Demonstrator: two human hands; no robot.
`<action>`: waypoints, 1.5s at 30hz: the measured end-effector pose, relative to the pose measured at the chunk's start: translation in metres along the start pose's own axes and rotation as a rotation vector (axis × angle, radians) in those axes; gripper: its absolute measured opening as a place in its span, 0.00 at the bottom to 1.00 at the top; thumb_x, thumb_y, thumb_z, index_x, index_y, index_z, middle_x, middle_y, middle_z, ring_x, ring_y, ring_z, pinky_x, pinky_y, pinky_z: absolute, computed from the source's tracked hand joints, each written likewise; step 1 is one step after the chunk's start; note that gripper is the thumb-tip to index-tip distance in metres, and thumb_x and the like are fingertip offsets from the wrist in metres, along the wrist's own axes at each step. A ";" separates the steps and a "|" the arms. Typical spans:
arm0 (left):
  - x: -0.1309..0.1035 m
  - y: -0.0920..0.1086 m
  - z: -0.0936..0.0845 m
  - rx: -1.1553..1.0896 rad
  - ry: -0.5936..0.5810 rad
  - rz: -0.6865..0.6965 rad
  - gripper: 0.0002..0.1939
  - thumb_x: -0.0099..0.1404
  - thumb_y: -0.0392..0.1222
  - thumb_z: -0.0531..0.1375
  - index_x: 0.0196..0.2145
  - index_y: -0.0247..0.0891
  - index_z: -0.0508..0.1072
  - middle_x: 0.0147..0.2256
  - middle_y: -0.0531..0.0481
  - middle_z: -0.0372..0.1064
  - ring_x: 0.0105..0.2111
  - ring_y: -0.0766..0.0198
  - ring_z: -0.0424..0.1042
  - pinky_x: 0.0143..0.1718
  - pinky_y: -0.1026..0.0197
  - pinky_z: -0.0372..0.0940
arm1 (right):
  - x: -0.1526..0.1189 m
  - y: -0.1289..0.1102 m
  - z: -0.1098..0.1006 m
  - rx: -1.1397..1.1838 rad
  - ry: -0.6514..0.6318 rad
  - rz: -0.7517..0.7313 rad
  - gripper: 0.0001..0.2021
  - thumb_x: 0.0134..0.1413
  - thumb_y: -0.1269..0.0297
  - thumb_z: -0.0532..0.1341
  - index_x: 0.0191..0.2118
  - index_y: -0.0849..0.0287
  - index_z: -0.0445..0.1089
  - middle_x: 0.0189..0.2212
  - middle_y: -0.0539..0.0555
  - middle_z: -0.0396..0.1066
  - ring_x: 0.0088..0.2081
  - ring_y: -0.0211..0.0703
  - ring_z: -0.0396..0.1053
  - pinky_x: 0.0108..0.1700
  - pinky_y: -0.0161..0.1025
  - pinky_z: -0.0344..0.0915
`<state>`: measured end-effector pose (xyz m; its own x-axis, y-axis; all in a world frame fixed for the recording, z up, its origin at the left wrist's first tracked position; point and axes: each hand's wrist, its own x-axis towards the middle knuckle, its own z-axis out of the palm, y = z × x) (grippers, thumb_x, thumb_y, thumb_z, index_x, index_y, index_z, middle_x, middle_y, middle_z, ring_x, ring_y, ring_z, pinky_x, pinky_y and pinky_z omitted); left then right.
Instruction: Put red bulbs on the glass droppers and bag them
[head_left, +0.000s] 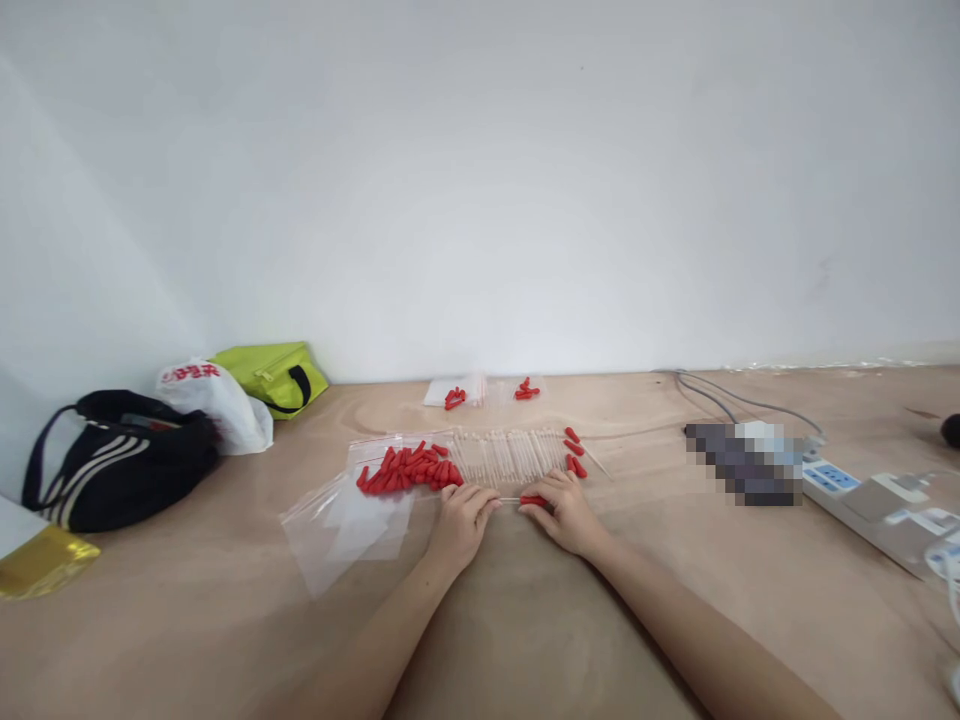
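Our left hand (461, 522) pinches a thin stick (510, 499). Our right hand (568, 512) pinches a red piece (533, 500). Their ends seem to meet, so a soft grip and one straight line work best. More sticks (514, 455) lie just past, beside a red pile (405, 470).

Tan surface (517, 640), red pieces (576, 467), pale sticks (510, 455)

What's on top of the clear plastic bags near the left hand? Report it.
A heap of red pieces lies on the clear bags; what it covers cannot be seen.
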<state>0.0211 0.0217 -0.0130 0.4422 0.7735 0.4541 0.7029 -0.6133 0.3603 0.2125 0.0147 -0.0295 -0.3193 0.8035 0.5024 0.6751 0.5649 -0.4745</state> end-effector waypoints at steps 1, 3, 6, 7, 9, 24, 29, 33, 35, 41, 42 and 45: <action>0.001 0.000 0.000 0.000 0.001 -0.006 0.08 0.64 0.38 0.52 0.32 0.38 0.72 0.30 0.51 0.73 0.32 0.62 0.69 0.36 0.58 0.52 | 0.001 -0.001 0.000 -0.013 -0.003 -0.001 0.08 0.54 0.60 0.56 0.30 0.56 0.69 0.28 0.51 0.71 0.33 0.41 0.63 0.39 0.41 0.51; 0.002 0.001 0.000 0.003 0.006 -0.021 0.09 0.63 0.37 0.52 0.30 0.38 0.72 0.30 0.51 0.73 0.32 0.62 0.69 0.36 0.57 0.51 | 0.002 -0.003 0.000 -0.035 -0.016 -0.008 0.08 0.54 0.61 0.55 0.30 0.57 0.69 0.28 0.51 0.71 0.33 0.41 0.63 0.38 0.40 0.51; 0.003 0.002 -0.001 0.004 0.014 -0.035 0.09 0.63 0.36 0.52 0.29 0.38 0.72 0.29 0.51 0.74 0.30 0.61 0.69 0.36 0.56 0.51 | 0.005 -0.006 0.000 -0.053 -0.035 -0.025 0.08 0.55 0.62 0.55 0.30 0.58 0.68 0.26 0.51 0.70 0.33 0.41 0.62 0.37 0.39 0.50; 0.003 0.002 -0.001 0.004 0.016 -0.037 0.10 0.63 0.36 0.52 0.29 0.39 0.72 0.29 0.50 0.74 0.30 0.61 0.69 0.36 0.56 0.50 | 0.006 -0.006 0.000 -0.055 -0.037 -0.029 0.08 0.55 0.63 0.55 0.29 0.58 0.68 0.26 0.51 0.70 0.33 0.41 0.62 0.36 0.39 0.49; 0.002 0.003 -0.002 0.001 0.015 -0.037 0.10 0.62 0.36 0.52 0.28 0.39 0.72 0.29 0.50 0.74 0.30 0.61 0.69 0.37 0.55 0.50 | 0.007 -0.007 0.001 -0.057 -0.044 -0.041 0.08 0.54 0.63 0.55 0.29 0.58 0.68 0.25 0.51 0.70 0.32 0.41 0.62 0.36 0.39 0.49; 0.004 0.001 -0.001 -0.029 0.003 -0.008 0.11 0.63 0.38 0.52 0.29 0.40 0.73 0.29 0.52 0.74 0.31 0.62 0.70 0.38 0.56 0.51 | 0.010 -0.004 0.002 -0.031 -0.062 -0.073 0.09 0.55 0.61 0.54 0.30 0.57 0.68 0.26 0.51 0.70 0.33 0.41 0.62 0.37 0.40 0.49; 0.005 0.001 -0.001 -0.027 -0.004 0.010 0.10 0.64 0.38 0.51 0.33 0.40 0.72 0.31 0.50 0.73 0.33 0.61 0.69 0.38 0.56 0.52 | 0.009 -0.002 -0.001 -0.005 -0.036 -0.039 0.09 0.54 0.60 0.55 0.30 0.57 0.69 0.26 0.51 0.71 0.33 0.41 0.62 0.37 0.40 0.50; 0.005 0.001 -0.001 -0.026 0.001 0.043 0.10 0.64 0.38 0.51 0.38 0.39 0.71 0.35 0.48 0.72 0.35 0.61 0.68 0.38 0.57 0.53 | 0.006 0.000 -0.005 -0.035 -0.032 -0.051 0.08 0.54 0.59 0.56 0.31 0.56 0.69 0.28 0.51 0.71 0.34 0.42 0.61 0.38 0.40 0.50; 0.004 0.000 0.000 -0.029 -0.001 0.061 0.10 0.64 0.39 0.50 0.37 0.39 0.71 0.34 0.49 0.72 0.34 0.61 0.68 0.38 0.57 0.54 | 0.005 -0.001 -0.006 -0.038 -0.035 -0.066 0.08 0.53 0.59 0.56 0.32 0.56 0.70 0.29 0.51 0.71 0.34 0.42 0.61 0.38 0.41 0.50; 0.003 0.000 0.002 -0.034 0.054 0.076 0.14 0.65 0.40 0.48 0.29 0.38 0.72 0.26 0.51 0.72 0.28 0.63 0.68 0.36 0.58 0.53 | 0.006 -0.006 -0.004 -0.030 -0.022 -0.084 0.07 0.54 0.63 0.55 0.31 0.57 0.69 0.27 0.51 0.70 0.33 0.41 0.61 0.37 0.40 0.51; 0.003 0.001 0.002 -0.038 0.065 0.072 0.14 0.66 0.40 0.48 0.28 0.37 0.71 0.26 0.51 0.72 0.28 0.63 0.68 0.35 0.58 0.53 | 0.007 -0.007 -0.003 -0.023 -0.018 -0.086 0.07 0.54 0.63 0.55 0.31 0.57 0.69 0.27 0.51 0.70 0.33 0.41 0.61 0.37 0.41 0.51; 0.003 0.002 0.001 -0.055 0.055 0.076 0.15 0.65 0.41 0.48 0.28 0.38 0.72 0.26 0.51 0.72 0.27 0.63 0.68 0.35 0.58 0.52 | 0.007 -0.006 -0.004 0.015 -0.016 -0.096 0.07 0.53 0.63 0.55 0.30 0.57 0.69 0.27 0.52 0.70 0.33 0.42 0.62 0.37 0.42 0.52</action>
<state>0.0238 0.0228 -0.0117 0.4603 0.7156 0.5255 0.6364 -0.6786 0.3666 0.2087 0.0166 -0.0203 -0.3928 0.7485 0.5343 0.6307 0.6421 -0.4358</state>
